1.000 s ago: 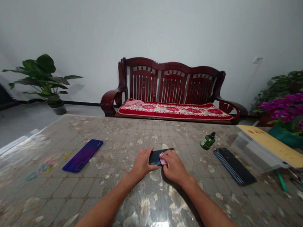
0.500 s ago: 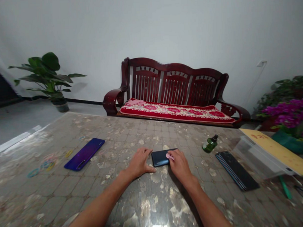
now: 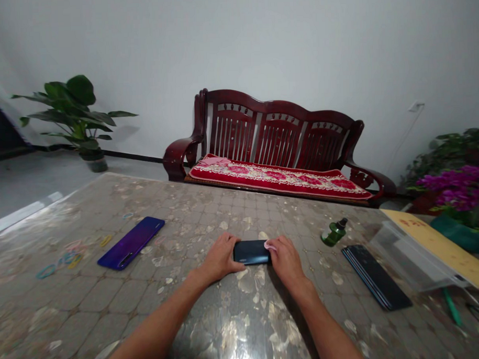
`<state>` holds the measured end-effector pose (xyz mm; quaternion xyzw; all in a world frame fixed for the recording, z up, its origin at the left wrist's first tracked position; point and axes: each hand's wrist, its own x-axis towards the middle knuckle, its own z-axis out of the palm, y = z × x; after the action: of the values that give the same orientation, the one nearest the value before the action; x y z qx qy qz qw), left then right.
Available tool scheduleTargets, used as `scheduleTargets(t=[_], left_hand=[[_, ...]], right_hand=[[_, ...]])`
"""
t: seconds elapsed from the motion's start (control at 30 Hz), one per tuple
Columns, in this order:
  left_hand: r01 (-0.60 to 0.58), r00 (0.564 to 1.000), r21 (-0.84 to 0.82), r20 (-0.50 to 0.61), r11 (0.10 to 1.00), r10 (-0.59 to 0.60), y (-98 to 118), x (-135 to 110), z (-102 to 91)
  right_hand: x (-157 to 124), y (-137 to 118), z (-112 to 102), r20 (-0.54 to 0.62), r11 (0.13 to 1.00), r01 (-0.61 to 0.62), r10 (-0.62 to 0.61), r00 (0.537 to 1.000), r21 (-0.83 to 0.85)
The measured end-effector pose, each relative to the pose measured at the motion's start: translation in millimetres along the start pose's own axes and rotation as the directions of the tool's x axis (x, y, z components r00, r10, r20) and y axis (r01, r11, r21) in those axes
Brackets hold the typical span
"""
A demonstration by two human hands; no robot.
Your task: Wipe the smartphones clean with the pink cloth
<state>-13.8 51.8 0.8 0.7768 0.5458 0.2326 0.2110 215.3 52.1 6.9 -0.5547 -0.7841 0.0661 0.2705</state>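
Note:
A dark teal phone [image 3: 251, 252] lies flat on the patterned table [image 3: 213, 316] in front of me. My left hand [image 3: 219, 257] rests on the table with its fingers curled against the phone's left end. My right hand [image 3: 286, 259] covers the phone's right end, fingers closed on a small pink cloth [image 3: 270, 246] pressed onto the phone.
A purple phone [image 3: 131, 249] lies to the left, with coloured rubber bands [image 3: 67, 258] beyond it. To the right are a small green bottle [image 3: 333, 232], a stack of dark phones [image 3: 375, 276] and a clear plastic box [image 3: 413, 251] with a yellow envelope. A wooden bench stands behind the table.
My right hand with the pink cloth has slid along the phone toward its right end. The left hand has closed in against the phone's left end. The view shifted slightly.

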Motion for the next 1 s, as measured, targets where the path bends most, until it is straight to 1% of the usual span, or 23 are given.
scheduleTargets(t=[0.07,0.17,0.23,0.3,0.43,0.5,0.6,0.7,0.77,0.8,0.87,0.93,1.0], left_hand=[[-0.018,1.000,-0.007,0.005,1.000,0.018,-1.7,0.4,-0.5],[-0.020,1.000,0.000,0.000,1.000,0.020,-3.2,0.6,-0.4],[-0.010,1.000,0.003,-0.001,1.000,0.010,-3.1,0.3,-0.6],[-0.003,1.000,0.002,0.003,1.000,0.003,-2.5,0.0,-1.0],[0.009,1.000,-0.008,0.003,1.000,-0.009,-2.3,0.4,-1.6],[0.022,1.000,-0.008,0.003,1.000,-0.022,-2.5,0.8,-1.6],[0.037,0.999,-0.007,0.005,0.999,-0.037,-2.0,1.1,-1.6],[0.030,1.000,-0.017,-0.004,0.999,-0.030,-1.4,0.9,-1.5],[0.020,1.000,-0.018,-0.011,1.000,-0.020,-1.5,0.7,-1.3],[0.016,1.000,-0.016,-0.015,1.000,-0.016,-1.7,0.7,-1.1],[0.018,1.000,-0.008,-0.016,1.000,-0.018,-2.4,0.7,-0.6],[0.029,1.000,-0.006,-0.011,1.000,-0.029,-3.0,0.8,0.0],[0.033,0.999,-0.012,-0.005,0.999,-0.033,-3.5,0.8,0.8]], right_hand=[[2.4,-8.4,5.1,0.018,1.000,0.018,-0.018,1.000,-0.003],[3.5,-25.3,13.7,0.064,0.994,0.111,-0.111,0.992,-0.002],[4.6,-29.5,15.4,0.085,0.989,0.146,-0.145,0.986,-0.009],[7.0,-24.3,12.9,0.077,0.991,0.125,-0.122,0.990,-0.039],[13.9,-4.6,6.3,-0.014,0.990,0.020,-0.023,1.000,-0.139],[16.3,-5.0,7.4,-0.018,0.989,0.005,-0.008,1.000,-0.151],[17.5,-23.7,14.6,0.048,0.993,0.031,-0.026,0.999,-0.115],[18.0,-46.3,21.2,0.127,0.991,0.123,-0.116,0.985,-0.050],[19.5,-51.8,22.5,0.157,0.985,0.169,-0.164,0.974,-0.021],[20.9,-50.9,22.2,0.159,0.985,0.169,-0.164,0.974,-0.018],[24.2,-44.3,21.1,0.142,0.992,0.120,-0.113,0.983,-0.039],[26.9,-37.7,20.7,0.109,0.996,0.042,-0.034,0.993,-0.076],[27.6,-37.2,22.3,0.091,0.995,0.001,0.008,0.996,-0.097]])
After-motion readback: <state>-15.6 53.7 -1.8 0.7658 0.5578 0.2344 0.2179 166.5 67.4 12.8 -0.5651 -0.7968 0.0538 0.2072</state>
